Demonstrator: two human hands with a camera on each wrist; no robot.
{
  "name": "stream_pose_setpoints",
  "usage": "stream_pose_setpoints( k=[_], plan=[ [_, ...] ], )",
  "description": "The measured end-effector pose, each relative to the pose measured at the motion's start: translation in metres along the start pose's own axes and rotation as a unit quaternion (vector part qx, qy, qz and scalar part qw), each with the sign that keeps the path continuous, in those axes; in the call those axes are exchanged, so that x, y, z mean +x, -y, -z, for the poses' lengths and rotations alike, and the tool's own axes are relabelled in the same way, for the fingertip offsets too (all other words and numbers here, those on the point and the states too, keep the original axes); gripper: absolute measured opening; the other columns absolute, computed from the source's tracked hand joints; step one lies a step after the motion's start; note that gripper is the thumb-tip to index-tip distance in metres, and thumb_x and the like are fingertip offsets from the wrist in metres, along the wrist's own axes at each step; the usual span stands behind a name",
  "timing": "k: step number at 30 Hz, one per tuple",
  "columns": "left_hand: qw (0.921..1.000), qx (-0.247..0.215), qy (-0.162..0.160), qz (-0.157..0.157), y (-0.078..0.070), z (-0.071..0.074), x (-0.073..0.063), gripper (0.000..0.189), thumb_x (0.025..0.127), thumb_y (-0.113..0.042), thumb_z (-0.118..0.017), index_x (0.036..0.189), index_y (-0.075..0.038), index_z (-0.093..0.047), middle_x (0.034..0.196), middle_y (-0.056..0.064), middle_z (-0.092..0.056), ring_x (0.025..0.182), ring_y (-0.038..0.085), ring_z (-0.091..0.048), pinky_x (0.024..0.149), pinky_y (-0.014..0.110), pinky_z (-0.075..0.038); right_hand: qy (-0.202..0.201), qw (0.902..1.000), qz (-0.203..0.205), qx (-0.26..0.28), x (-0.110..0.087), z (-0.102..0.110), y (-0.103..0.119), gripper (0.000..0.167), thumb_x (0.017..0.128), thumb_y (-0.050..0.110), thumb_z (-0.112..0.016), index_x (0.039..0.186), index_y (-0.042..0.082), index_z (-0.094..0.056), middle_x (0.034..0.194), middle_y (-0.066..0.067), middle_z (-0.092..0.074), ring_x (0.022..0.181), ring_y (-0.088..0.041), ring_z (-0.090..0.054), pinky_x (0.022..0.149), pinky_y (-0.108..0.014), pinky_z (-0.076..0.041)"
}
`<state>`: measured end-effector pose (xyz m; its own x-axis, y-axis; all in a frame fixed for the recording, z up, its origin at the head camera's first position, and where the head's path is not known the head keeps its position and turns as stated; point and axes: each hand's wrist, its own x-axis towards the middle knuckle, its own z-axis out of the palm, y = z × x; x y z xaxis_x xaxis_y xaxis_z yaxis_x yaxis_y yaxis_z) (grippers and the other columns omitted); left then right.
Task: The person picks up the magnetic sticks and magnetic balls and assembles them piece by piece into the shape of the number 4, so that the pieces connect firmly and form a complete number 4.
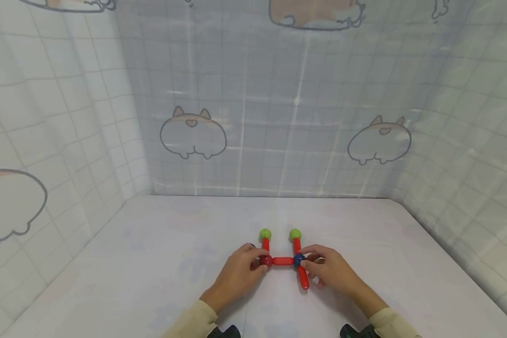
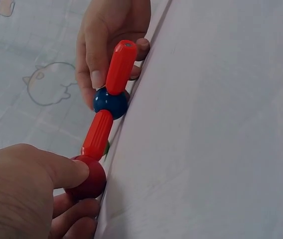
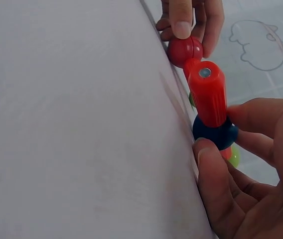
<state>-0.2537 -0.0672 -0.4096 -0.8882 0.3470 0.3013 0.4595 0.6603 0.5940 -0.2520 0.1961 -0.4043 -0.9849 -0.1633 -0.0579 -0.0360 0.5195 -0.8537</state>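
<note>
A joined figure of red rods and coloured balls lies low over the table. My left hand (image 1: 238, 272) pinches its dark red ball (image 1: 265, 261) between thumb and fingers. My right hand (image 1: 334, 270) pinches the blue ball (image 1: 298, 260). One red rod (image 1: 282, 261) bridges these two balls. From each, another rod runs away from me to a green ball, one at the left (image 1: 265, 234) and one at the right (image 1: 295, 234). A further red rod (image 3: 209, 97) sticks out of the blue ball toward me, its bare end showing a metal disc.
A pale table (image 1: 160, 263) spreads around the hands. Behind it and at both sides hang sheets with a grid and cartoon animals, the rear sheet (image 1: 262, 155) meeting the table's far edge. A small dark blue bit (image 1: 252, 245) peeks out behind my left hand.
</note>
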Motion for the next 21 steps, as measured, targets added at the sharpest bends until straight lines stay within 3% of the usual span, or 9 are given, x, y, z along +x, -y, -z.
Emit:
stream_pose_setpoints(
  k=[11, 15, 21],
  plan=[
    [0.9995, 0.017, -0.013, -0.021, 0.008, 0.002, 0.001, 0.024, 0.088, -0.021, -0.078, 0.112, -0.016, -0.075, 0.093, -0.006, -0.06, 0.078, 0.007, -0.055, 0.072, 0.022, -0.052, -0.009, 0.9997, 0.012, -0.017, 0.001, -0.004, -0.001, 0.033, 0.092, 0.027, -0.073, 0.123, 0.016, -0.069, 0.1, -0.003, -0.066, 0.073, -0.018, -0.063, 0.054, -0.034, -0.054],
    [0.9989, 0.021, -0.026, -0.033, 0.011, 0.006, 0.003, 0.02, 0.089, -0.019, -0.078, 0.108, -0.016, -0.076, 0.094, -0.005, -0.063, 0.078, 0.006, -0.056, 0.073, 0.022, -0.053, 0.005, 0.9995, 0.02, -0.022, 0.002, -0.003, 0.0, 0.035, 0.093, 0.029, -0.072, 0.126, 0.015, -0.069, 0.092, -0.002, -0.067, 0.07, -0.019, -0.062, 0.053, -0.034, -0.052],
    [0.996, -0.015, -0.061, -0.064, 0.018, 0.014, 0.004, 0.017, 0.088, -0.01, -0.076, 0.105, -0.01, -0.076, 0.091, -0.007, -0.066, 0.077, 0.003, -0.059, 0.072, 0.023, -0.054, 0.036, 0.9989, 0.023, -0.021, 0.003, 0.002, 0.001, 0.036, 0.094, 0.03, -0.071, 0.125, 0.014, -0.068, 0.087, -0.003, -0.066, 0.064, -0.02, -0.062, 0.052, -0.033, -0.051]
  ],
)
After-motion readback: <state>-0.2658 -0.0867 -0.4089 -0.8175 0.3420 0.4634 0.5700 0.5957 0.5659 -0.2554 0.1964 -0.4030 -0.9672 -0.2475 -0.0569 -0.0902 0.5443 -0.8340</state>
